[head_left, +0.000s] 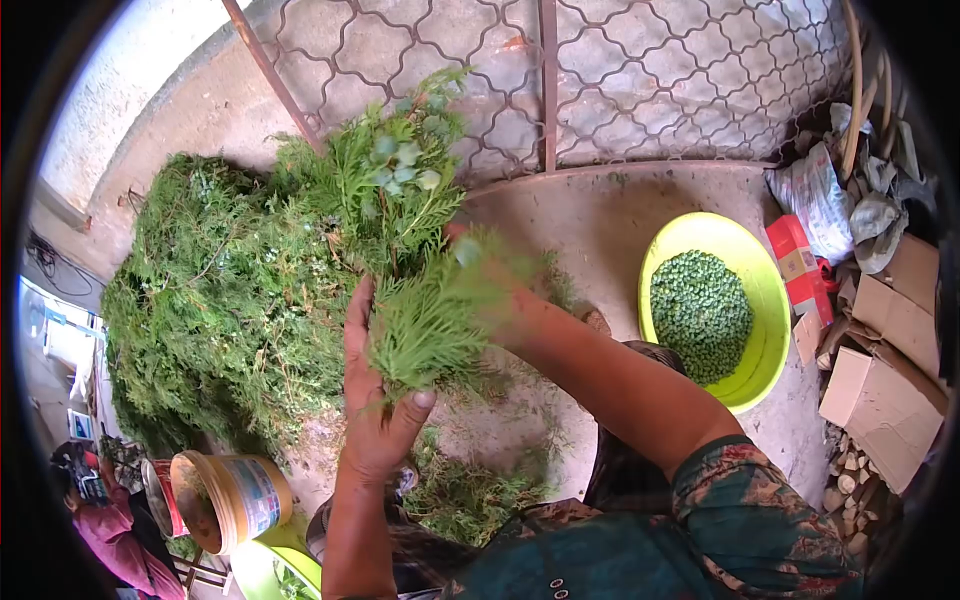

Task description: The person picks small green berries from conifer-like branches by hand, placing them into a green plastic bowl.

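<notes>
A leafy green conifer branch (pixel 390 190) with pale blue-green cones stands up in front of me, its lower sprays fanning out toward my body. My left hand (pixel 378 425) is closed around the lower part of this branch, thumb on the near side and fingers along its left edge. My right hand (pixel 490 290) is at the branch's right side, smeared by motion and partly hidden by foliage, so its fingers cannot be made out. To the right, a yellow-green basin (pixel 768 345) holds many small green cones (pixel 702 315).
A large heap of cut conifer branches (pixel 220 310) lies at left. Loose sprigs (pixel 475 490) lie between my legs. Buckets (pixel 230 500) and another person (pixel 115 530) are at lower left. A wire fence (pixel 680 90) stands ahead; cardboard (pixel 880 410) and firewood (pixel 850 485) line the right.
</notes>
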Action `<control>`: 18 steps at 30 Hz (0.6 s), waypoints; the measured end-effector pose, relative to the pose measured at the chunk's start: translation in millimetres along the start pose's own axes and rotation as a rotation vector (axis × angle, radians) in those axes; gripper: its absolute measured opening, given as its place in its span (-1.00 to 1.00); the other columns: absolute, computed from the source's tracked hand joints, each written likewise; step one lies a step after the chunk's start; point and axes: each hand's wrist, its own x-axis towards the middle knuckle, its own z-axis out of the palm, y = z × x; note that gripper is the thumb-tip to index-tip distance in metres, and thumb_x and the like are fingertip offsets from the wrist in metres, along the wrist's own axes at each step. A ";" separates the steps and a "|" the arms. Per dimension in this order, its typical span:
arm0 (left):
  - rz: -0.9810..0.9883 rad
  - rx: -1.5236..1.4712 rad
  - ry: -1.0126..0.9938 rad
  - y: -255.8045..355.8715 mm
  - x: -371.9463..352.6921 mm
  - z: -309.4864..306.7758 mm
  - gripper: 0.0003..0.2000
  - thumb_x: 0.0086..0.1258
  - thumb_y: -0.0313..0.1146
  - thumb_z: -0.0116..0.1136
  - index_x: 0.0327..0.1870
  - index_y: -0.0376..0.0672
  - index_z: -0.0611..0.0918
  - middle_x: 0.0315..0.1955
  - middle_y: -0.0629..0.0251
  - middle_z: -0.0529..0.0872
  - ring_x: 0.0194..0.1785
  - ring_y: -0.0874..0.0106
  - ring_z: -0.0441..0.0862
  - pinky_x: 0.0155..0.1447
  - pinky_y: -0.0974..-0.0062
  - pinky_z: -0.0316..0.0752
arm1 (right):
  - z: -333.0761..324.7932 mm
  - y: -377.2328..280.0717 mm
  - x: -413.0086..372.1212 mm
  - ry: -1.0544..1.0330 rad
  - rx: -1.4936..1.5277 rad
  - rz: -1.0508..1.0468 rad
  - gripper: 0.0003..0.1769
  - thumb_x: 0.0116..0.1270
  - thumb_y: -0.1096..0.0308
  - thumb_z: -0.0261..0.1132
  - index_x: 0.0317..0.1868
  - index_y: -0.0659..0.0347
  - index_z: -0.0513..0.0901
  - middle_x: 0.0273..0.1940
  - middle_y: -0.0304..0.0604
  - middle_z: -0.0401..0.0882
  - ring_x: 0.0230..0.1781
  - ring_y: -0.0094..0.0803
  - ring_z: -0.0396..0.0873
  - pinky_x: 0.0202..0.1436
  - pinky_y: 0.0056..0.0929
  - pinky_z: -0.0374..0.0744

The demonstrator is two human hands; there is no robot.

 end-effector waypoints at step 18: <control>-0.299 -0.202 0.308 -7.1 10.5 -8.0 0.00 -0.06 0.07 0.39 0.36 -0.23 0.11 0.27 -0.04 0.21 0.28 0.17 0.23 0.32 0.29 0.16 | 6.5 -35.4 22.6 0.210 1.282 0.443 -0.57 0.17 0.64 0.16 0.07 0.16 0.48 -0.19 -0.29 0.57 -0.22 -0.56 0.53 -0.11 -0.51 0.52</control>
